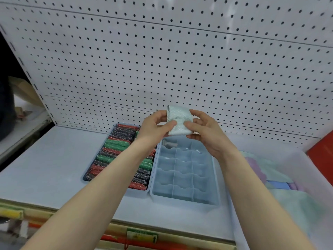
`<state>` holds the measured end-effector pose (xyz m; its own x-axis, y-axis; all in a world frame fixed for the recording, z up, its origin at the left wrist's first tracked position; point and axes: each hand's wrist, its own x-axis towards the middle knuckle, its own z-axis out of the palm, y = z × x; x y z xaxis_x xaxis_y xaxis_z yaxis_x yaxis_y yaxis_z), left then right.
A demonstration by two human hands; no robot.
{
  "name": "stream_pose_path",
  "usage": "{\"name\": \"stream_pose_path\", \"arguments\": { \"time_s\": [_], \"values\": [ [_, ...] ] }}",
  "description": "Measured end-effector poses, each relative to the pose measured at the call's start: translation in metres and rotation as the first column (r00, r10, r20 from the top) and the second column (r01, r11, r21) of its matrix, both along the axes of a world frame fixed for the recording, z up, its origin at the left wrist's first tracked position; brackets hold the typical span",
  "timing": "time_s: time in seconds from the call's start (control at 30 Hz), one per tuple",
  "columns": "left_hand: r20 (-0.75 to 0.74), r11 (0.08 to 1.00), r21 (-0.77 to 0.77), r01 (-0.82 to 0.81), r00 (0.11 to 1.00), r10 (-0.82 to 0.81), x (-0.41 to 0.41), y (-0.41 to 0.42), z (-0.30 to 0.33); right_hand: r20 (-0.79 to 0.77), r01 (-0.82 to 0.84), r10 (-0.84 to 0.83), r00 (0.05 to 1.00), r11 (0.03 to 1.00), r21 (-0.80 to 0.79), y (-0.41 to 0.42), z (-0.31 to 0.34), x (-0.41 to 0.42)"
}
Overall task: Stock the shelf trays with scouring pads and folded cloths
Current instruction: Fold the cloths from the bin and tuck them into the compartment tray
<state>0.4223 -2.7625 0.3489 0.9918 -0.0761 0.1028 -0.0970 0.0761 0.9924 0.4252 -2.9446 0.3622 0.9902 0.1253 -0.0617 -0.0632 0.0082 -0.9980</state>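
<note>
A folded pale green cloth [178, 118] is held up above the far end of the divided blue tray [216, 177]. My left hand [154, 127] pinches its left edge and my right hand [207, 131] pinches its right edge, thumbs on the front. Most of the tray's compartments look bare; one white item [170, 143] lies in the far left one. To the left, a second tray [86, 175] is packed with red, green and dark scouring pads [115, 147].
A clear plastic bin [306, 159] at the right holds loose pastel cloths [281, 179]. White pegboard [162, 60] backs the shelf. A red object [322, 156] stands at the far right. The shelf's front edge carries a price label [141, 236].
</note>
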Motion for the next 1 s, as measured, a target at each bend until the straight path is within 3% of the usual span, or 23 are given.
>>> {"name": "stream_pose_path", "arguments": {
  "time_s": [0.17,0.23,0.37,0.43,0.53,0.67,0.77,0.83,0.9,1.0],
  "values": [
    [0.007,0.997,0.02,0.077,0.997,-0.077,0.0,0.009,-0.012,-0.114,-0.216,0.246,0.963,0.95,0.228,-0.004,-0.014,-0.001],
    [-0.027,0.996,-0.017,0.089,0.996,-0.09,0.0,0.011,-0.017,-0.103,-0.196,0.234,0.967,0.937,0.29,-0.002,-0.022,0.0],
    [-0.248,0.971,-0.215,0.104,0.956,-0.157,0.004,0.019,-0.025,-0.017,-0.088,0.09,0.996,0.989,0.12,0.008,-0.035,0.004],
    [-0.271,0.966,-0.233,0.113,0.946,-0.176,0.007,0.022,-0.032,0.049,-0.028,0.029,0.998,0.999,-0.016,0.015,-0.038,0.002],
    [-0.206,0.994,-0.076,0.083,0.974,-0.097,0.01,0.023,-0.045,0.012,-0.093,0.095,0.995,0.987,-0.134,0.016,-0.039,0.002],
    [-0.172,0.995,0.064,0.081,0.983,-0.068,0.015,0.029,-0.064,-0.23,-0.147,0.136,0.964,0.988,-0.035,0.006,-0.05,0.009],
    [-0.148,0.973,0.199,0.119,0.985,-0.09,0.016,0.029,-0.079,-0.297,-0.209,0.142,0.944,0.956,-0.208,0.008,-0.068,0.014],
    [-0.079,0.908,0.406,0.099,0.994,-0.073,0.015,0.029,-0.092,-0.281,-0.158,0.071,0.957,0.94,-0.302,0.007,-0.079,0.019],
    [0.027,0.775,0.631,0.024,0.998,-0.053,0.017,0.033,-0.103,-0.2,-0.005,-0.087,0.976,0.908,-0.42,-0.002,-0.088,0.028],
    [0.161,0.6,0.796,-0.079,0.983,-0.084,0.03,0.038,-0.11,0.012,0.168,-0.219,0.976,0.712,-0.682,-0.015,-0.094,0.045]
  ]
}}
